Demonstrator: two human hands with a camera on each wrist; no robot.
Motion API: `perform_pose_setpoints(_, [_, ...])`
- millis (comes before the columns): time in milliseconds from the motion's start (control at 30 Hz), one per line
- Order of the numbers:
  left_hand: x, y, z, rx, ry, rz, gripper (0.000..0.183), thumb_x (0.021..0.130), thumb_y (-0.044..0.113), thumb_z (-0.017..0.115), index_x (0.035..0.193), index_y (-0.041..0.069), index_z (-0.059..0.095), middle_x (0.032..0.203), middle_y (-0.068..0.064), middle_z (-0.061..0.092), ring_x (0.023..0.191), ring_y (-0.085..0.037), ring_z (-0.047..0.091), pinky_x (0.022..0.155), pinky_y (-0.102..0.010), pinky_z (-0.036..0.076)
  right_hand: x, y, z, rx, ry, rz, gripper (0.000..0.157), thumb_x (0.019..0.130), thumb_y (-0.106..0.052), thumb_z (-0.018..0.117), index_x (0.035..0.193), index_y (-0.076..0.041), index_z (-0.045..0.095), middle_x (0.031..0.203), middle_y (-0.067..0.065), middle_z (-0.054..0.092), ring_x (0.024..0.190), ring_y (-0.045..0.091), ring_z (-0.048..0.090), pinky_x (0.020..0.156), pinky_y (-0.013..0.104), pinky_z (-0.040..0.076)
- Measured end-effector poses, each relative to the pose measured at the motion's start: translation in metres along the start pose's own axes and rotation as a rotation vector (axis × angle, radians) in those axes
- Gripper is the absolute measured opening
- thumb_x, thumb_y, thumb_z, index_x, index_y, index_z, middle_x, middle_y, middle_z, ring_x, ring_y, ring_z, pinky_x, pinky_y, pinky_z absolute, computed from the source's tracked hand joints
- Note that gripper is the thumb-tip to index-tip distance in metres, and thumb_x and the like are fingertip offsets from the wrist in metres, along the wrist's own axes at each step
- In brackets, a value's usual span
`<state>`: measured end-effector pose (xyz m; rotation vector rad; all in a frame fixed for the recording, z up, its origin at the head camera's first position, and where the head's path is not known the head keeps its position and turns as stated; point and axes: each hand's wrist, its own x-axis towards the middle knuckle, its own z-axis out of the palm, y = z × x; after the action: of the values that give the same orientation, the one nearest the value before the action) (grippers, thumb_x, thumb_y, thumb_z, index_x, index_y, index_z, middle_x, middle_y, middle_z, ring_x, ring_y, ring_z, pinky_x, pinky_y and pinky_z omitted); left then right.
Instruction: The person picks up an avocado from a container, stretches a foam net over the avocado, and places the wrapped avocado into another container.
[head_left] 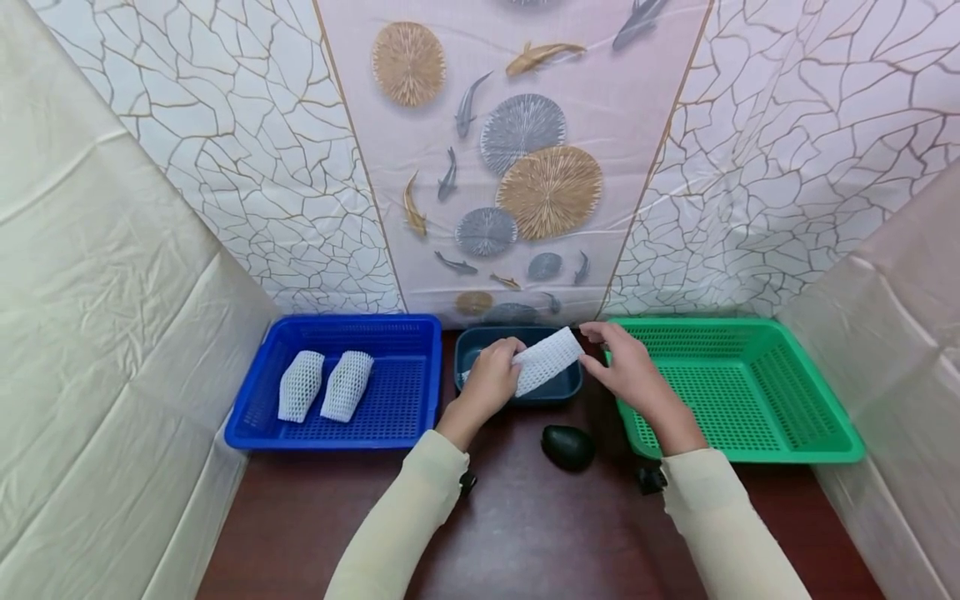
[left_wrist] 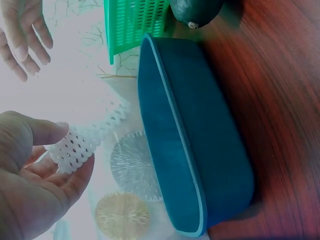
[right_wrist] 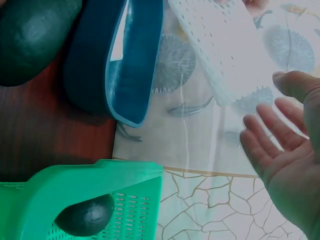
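Note:
My left hand [head_left: 489,377] pinches one end of a white foam net sleeve [head_left: 551,361] between thumb and fingers, above a dark teal basin [left_wrist: 220,150]. The sleeve slants up to the right, flat and tube-like. My right hand [head_left: 628,367] is beside the sleeve's far end, fingers spread and apart from it in the right wrist view. A dark green avocado [head_left: 567,447] lies on the table in front of the basin. Inside the basin a bit of white [right_wrist: 119,40] shows, mostly hidden.
At left, a blue basket [head_left: 333,444] holds two bulging white foam net sleeves [head_left: 302,386]. A green basket [head_left: 750,457] stands at right; the right wrist view shows a dark avocado [right_wrist: 87,216] in it. Patterned cloth [head_left: 495,208] hangs behind the dark red-brown table [head_left: 517,533].

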<state>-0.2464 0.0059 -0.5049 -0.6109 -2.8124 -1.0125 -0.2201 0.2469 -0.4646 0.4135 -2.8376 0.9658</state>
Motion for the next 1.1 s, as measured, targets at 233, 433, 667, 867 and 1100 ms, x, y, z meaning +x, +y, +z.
perform_pose_setpoints(233, [-0.014,0.003,-0.004,-0.01,0.017,0.085,0.017,0.1,0.008,0.065,0.117,0.009,0.066,0.116,-0.009,0.071,0.105,-0.023,0.069,0.092,-0.038,0.058,-0.003,-0.006,0.001,0.067,-0.012,-0.001,0.033,0.097,-0.014,0.072,0.127,-0.004,0.062,0.118,0.016,0.067,0.111,0.034,0.066,0.098,0.053,0.054])
perform_pose_setpoints(433, [-0.022,0.005,-0.007,-0.053,0.018,0.121,0.017,0.099,0.005,0.066,0.116,0.006,0.066,0.116,-0.011,0.072,0.107,-0.027,0.069,0.094,-0.041,0.057,-0.005,-0.01,0.001,0.112,-0.066,0.001,0.034,0.098,-0.017,0.072,0.127,-0.004,0.064,0.118,0.016,0.071,0.109,0.033,0.069,0.095,0.052,0.056])
perform_pose_setpoints(667, [-0.028,0.008,-0.009,-0.086,0.024,0.134,0.018,0.098,0.007,0.068,0.116,0.008,0.066,0.115,-0.008,0.072,0.104,-0.022,0.069,0.093,-0.039,0.057,-0.01,-0.01,0.001,0.135,-0.108,-0.024,0.036,0.097,-0.017,0.073,0.13,-0.005,0.064,0.115,0.013,0.072,0.106,0.03,0.071,0.09,0.049,0.058])
perform_pose_setpoints(867, [-0.032,0.008,-0.011,-0.101,0.018,0.137,0.018,0.098,0.007,0.068,0.116,0.008,0.066,0.113,-0.008,0.072,0.102,-0.021,0.069,0.092,-0.039,0.057,-0.015,-0.009,0.003,0.139,-0.125,-0.054,0.034,0.097,-0.015,0.073,0.127,-0.005,0.063,0.116,0.013,0.072,0.111,0.032,0.071,0.092,0.051,0.058])
perform_pose_setpoints(1100, [-0.036,0.01,-0.011,-0.125,0.036,0.176,0.017,0.097,0.006,0.07,0.113,0.008,0.065,0.11,-0.009,0.073,0.099,-0.022,0.069,0.09,-0.04,0.058,-0.021,-0.014,0.008,0.072,-0.101,-0.086,0.033,0.096,-0.018,0.074,0.126,-0.009,0.062,0.104,0.004,0.071,0.09,0.016,0.066,0.076,0.038,0.055])
